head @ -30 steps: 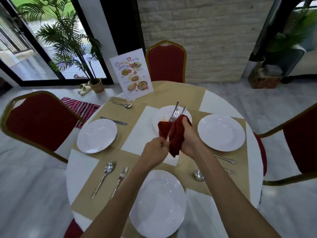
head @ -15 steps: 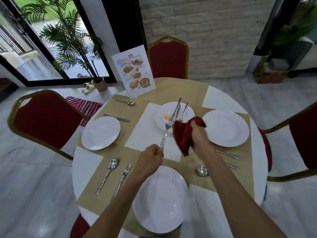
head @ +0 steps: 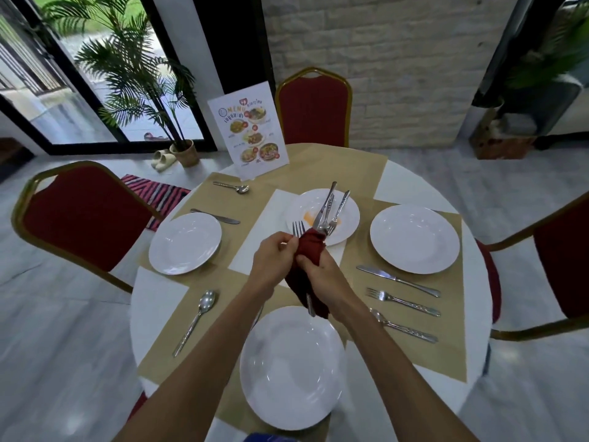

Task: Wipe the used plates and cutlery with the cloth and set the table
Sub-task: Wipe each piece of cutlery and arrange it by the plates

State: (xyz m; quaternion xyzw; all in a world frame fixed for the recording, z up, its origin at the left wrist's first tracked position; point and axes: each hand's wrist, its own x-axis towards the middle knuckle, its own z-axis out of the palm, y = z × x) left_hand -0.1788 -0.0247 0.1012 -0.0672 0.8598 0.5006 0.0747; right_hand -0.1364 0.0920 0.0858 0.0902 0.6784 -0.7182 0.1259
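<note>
Both hands raised over middle of round white table (head: 153, 301). Left hand (head: 271, 260) pinches silver metal fork (head: 298, 230) near tines, prongs up. Right hand (head: 322, 275) clenched around dark red cloth (head: 310, 250) wrapped on fork shaft; handle end seems to poke out below cloth, partly hidden. Behind hands, smeared white round plate (head: 301, 207) holds more silver cutlery (head: 331, 208). Clean white plate (head: 291, 368) nearest camera.
</note>
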